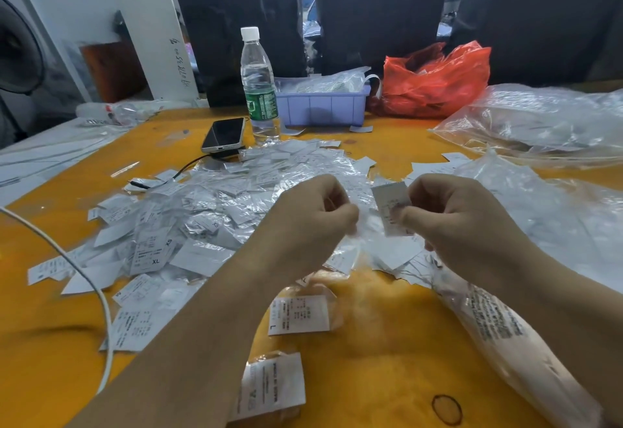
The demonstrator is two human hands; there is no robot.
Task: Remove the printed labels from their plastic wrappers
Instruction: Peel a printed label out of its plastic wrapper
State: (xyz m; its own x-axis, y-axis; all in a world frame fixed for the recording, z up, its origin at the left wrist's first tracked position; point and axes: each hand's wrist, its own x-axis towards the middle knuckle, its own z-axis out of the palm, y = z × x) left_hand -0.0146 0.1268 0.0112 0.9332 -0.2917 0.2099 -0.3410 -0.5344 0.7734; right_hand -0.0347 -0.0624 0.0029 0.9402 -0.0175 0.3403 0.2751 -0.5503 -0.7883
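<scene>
Head view: cluttered orange table (387,343).

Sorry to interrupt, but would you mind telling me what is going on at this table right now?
A person is stripping printed labels out of their clear plastic wrappers. The right hand pinches one label, while the left hand pinches the thin wrapper beside it. A big heap of labels and wrappers covers the orange table ahead of the hands. Behind it stand a water bottle, a phone, a purple bin and a red bag.
</scene>
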